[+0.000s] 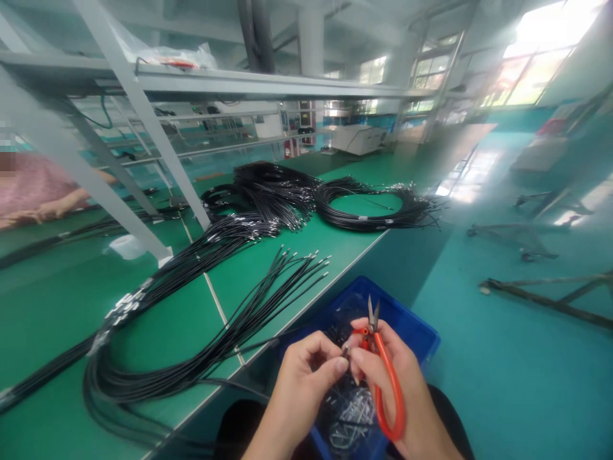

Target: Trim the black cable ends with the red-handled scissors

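Black cables (191, 370) with pale tips lie in a curved bundle on the green table, and one strand runs over the table edge toward my hands. My left hand (309, 377) pinches a small dark cable end (345, 351) between thumb and finger. Right beside it, my right hand (390, 364) is closed around red-handled scissors (391, 390), whose slightly parted blades point up and away. Its thumb and fingertip meet at the same cable end. Below both hands sits a blue bin (416, 329) with clear and dark scraps (352, 415) inside.
More cable coils (368, 220) lie farther back on the green table (268, 268). A metal shelf frame (153, 140) rises at the left, with a white roll (128, 246) near its foot. Behind it, a person's arm and hand (57, 206) show. Wheeled stands (541, 300) are at right.
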`<action>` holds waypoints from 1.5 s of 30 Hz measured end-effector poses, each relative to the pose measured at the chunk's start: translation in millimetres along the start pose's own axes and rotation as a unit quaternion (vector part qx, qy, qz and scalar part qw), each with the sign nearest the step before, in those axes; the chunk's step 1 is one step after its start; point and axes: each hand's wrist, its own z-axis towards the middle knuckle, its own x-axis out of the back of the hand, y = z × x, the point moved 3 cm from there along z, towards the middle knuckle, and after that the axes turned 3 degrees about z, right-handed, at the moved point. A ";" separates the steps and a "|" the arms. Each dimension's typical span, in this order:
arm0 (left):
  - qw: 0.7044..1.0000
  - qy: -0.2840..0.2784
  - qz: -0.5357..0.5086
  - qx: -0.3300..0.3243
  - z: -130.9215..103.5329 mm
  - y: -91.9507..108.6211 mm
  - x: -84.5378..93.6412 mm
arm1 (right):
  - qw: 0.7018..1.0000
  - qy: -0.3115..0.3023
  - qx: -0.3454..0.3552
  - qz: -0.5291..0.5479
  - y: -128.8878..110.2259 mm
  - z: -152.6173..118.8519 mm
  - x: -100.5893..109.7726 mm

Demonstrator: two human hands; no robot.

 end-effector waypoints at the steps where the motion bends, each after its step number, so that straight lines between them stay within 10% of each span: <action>1: 1.000 0.007 0.006 -0.002 0.0 0.3 0.5 | 1.000 -0.007 -0.004 0.005 0.6 0.0 0.2; 30: 0.985 -0.053 -0.150 0.064 0.2 0.5 0.0 | 0.992 -0.091 -0.057 0.070 2.6 -5.9 -3.7; 45: 0.994 -0.035 -0.099 0.026 0.6 7.8 -4.8 | 0.997 -0.017 -0.050 0.064 2.8 -7.5 -1.7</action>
